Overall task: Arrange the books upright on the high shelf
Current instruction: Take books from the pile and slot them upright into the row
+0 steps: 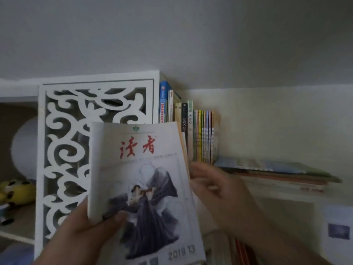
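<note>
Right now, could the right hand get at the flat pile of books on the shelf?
Probably yes. The right hand is open and holds nothing, just beside the flat pile, with nothing between them. The left hand holds the magazine.

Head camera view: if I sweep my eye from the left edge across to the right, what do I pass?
Yellow plush toy → white carved panel → magazine gripped by the left hand → right hand → flat pile of books on the shelf.

The left hand grips a magazine before upright books; the blurred right hand reaches beside it.
</note>
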The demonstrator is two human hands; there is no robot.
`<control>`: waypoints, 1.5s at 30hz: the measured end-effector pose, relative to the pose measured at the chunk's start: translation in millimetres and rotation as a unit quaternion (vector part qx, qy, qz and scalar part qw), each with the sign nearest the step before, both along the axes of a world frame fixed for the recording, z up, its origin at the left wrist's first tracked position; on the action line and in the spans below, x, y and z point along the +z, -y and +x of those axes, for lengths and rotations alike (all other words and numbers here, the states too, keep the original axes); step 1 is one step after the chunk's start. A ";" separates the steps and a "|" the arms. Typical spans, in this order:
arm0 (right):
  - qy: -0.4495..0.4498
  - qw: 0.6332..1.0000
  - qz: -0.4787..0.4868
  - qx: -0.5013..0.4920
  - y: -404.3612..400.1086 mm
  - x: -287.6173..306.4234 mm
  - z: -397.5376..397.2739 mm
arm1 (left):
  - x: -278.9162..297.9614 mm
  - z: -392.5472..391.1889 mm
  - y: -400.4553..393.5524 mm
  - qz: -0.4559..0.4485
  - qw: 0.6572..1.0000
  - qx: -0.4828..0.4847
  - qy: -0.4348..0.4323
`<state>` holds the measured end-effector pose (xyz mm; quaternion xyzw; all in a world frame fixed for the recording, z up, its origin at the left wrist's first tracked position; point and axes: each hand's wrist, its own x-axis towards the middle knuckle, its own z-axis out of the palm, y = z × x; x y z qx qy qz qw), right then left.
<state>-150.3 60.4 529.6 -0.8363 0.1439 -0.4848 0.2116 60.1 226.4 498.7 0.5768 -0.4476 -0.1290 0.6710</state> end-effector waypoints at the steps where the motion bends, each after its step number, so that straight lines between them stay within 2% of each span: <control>1: 0.007 0.996 -0.085 -0.041 11.4 22.5 13.4 | 4.5 10.1 -4.2 -0.028 0.999 0.036 0.021; 3: -0.020 0.966 -0.213 -0.143 38.0 67.8 46.6 | 16.9 23.2 -9.7 -0.050 0.990 0.125 0.041; 4: -0.050 0.951 -0.244 -0.185 51.9 85.1 60.9 | 21.9 25.0 -10.9 -0.055 0.987 0.145 0.043; 7: -0.174 0.904 -0.275 -0.277 88.1 125.7 94.2 | 36.5 26.2 -11.5 -0.092 0.979 0.171 0.069; 9: -0.201 0.894 -0.279 -0.289 107.0 130.4 101.1 | 43.0 29.6 -6.3 -0.094 0.976 0.181 0.071; 14: -0.176 0.888 -0.317 -0.283 121.7 123.1 85.4 | 51.3 22.9 4.1 -0.074 0.980 0.160 0.088; 20: -0.107 0.903 -0.284 -0.304 132.9 120.9 56.3 | 70.5 -2.5 27.9 -0.089 0.977 0.123 0.147; 24: -0.086 0.902 -0.249 -0.343 140.9 117.5 45.8 | 93.4 -23.9 61.1 -0.102 0.955 0.154 0.234; 29: -0.111 0.902 -0.235 -0.346 139.6 112.6 40.4 | 114.2 -42.8 90.4 -0.096 0.910 0.228 0.333; 32: -0.100 0.910 -0.221 -0.337 139.0 115.6 38.2 | 119.6 -37.0 96.3 -0.103 0.899 0.264 0.335; 35: -0.103 0.915 -0.211 -0.328 139.2 115.4 35.7 | 116.4 -26.0 95.9 -0.110 0.909 0.271 0.298; 40: -0.156 0.922 -0.193 -0.297 136.6 121.1 26.7 | 92.7 -39.2 105.7 -0.163 0.910 0.264 0.275; 43: -0.161 0.918 -0.186 -0.312 133.7 124.4 27.7 | 78.9 -52.0 126.1 -0.174 0.916 0.234 0.275; 45: -0.140 0.913 -0.181 -0.337 129.5 122.4 33.6 | 70.0 -64.8 138.6 -0.171 0.907 0.227 0.312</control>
